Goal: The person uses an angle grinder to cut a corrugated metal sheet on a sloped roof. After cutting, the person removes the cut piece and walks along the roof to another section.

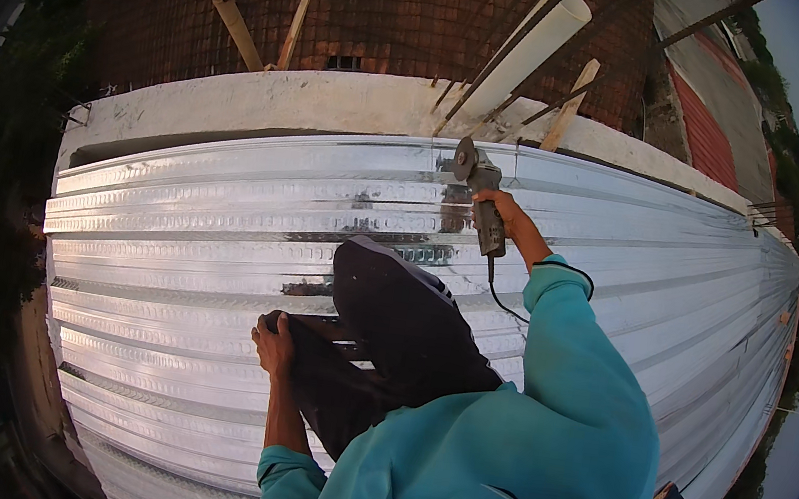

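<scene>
From where I sit far off, the biggest thing I see is the shiny metal deck [165,264], full of long ridges. I think ridges can trip a foot, so I would want both feet flat and steady. Past it runs the white concrete beam [268,96]. The dark trousers [410,322] show bent legs, low over the deck. A fat white pipe [531,55] leans up by the beam, and I would leave room around it.

The grinder [489,206] is over the deck, near the beam and just below the pipe. My right hand [505,211] is wrapped around its body. My left hand [274,342] rests on the trousers, fingers bent, and I cannot tell if it pinches the cloth. Two hands on the grinder would be safer, I think.

The round disc [466,159] is at the far end of the grinder. I cannot tell if it touches the metal or spins. The thin black cord [504,302] hangs behind, and it should lie well away from the disc.
</scene>
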Tool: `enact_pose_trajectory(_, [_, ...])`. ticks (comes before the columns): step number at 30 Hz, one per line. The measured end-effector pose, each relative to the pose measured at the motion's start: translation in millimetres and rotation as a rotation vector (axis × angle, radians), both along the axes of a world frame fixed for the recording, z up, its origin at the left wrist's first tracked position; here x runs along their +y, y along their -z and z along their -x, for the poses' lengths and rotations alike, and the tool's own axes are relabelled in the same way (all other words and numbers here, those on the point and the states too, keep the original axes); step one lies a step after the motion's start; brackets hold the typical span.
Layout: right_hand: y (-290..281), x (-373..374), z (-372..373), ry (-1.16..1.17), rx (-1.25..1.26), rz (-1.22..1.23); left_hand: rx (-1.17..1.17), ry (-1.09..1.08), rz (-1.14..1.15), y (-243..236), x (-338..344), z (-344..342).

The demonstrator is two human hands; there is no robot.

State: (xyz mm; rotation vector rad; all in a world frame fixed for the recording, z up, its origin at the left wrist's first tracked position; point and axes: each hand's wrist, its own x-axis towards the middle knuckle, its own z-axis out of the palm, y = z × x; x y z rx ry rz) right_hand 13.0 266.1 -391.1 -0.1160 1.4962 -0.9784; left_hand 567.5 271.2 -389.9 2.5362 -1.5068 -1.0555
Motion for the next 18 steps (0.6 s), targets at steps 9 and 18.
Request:
enact_pose_trajectory(9, [13, -33, -23, -0.06, 0.058, -0.043, -0.051, 0.212, 0.138, 25, -19, -9])
enact_pose_trajectory(18, [11, -32, -9, -0.046, -0.003, -0.068, 0.036, 0.74, 0.218, 32, -157, 43])
